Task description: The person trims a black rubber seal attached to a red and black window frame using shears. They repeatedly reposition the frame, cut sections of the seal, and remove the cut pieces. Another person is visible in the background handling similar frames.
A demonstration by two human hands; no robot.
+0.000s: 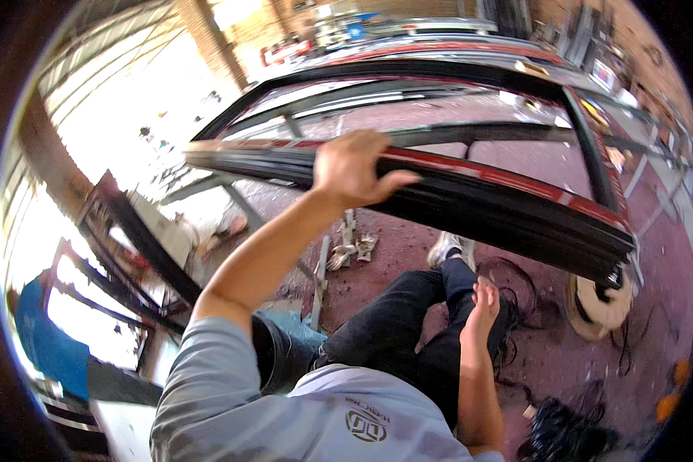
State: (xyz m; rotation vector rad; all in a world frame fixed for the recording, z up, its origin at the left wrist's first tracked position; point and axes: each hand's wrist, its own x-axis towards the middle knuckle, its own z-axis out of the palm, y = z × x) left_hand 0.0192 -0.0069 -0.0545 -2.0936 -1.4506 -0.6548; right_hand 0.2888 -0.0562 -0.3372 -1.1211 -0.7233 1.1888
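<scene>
A large black rectangular frame (500,219), like a window or door frame, with red strips along its edges, lies tilted across the stand in front of me. My left hand (353,168) is closed over the top of its near bar, the thumb pointing right along the bar. Lower down, my right hand (481,308) hangs near my right leg, fingers stretched out, holding nothing and apart from the frame. The undersides of the left fingers are hidden behind the bar.
Grey metal rails (477,134) of a stand run beneath the frame. Work gloves (354,251) lie on the dark red floor. To the right are a round pale reel (602,306), loose cables and a black heap (570,431). More dark frames (142,239) and a person in blue (50,339) are at left.
</scene>
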